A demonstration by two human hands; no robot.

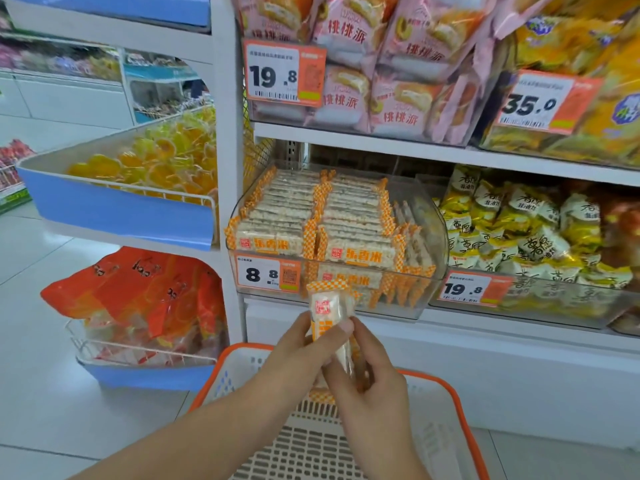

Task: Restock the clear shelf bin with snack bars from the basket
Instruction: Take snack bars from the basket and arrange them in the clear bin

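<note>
Both hands are meeting over the white slotted plastic basket with the orange rim (pixel 460 407), holding one orange-and-white checked snack bar in a clear wrapper (pixel 329 311) upright just in front of the clear plastic shelf bin (pixel 434 216). The left hand (pixel 298 355) is curling around the bar's lower half, its thumb pressing across the wrapper front. The right hand (pixel 370 382) is gripping the same bar from the other side, fingers bent around its bottom end, so that end is hiding behind the fingers. A scrap of checked wrapper is peeking out below the hands; whether it belongs to the held bar or to another one lying in the basket cannot be told.

The bin is sitting on the middle white shelf, already carrying two neat rows of matching bars laid flat, plus more standing on edge at the right; the lower layers are blurring behind the clear front wall. An orange price tag reading 8.8 (pixel 268 273) is hanging on the bin's front left. The basket's near edge is running off the bottom of the view, and the hands are covering part of its floor.

To the right, yellow-and-white snack packets (pixel 519 223) are filling a neighbouring bin. Above, pink pastry bags (pixel 374 64) are being cut off by the top edge.
</note>
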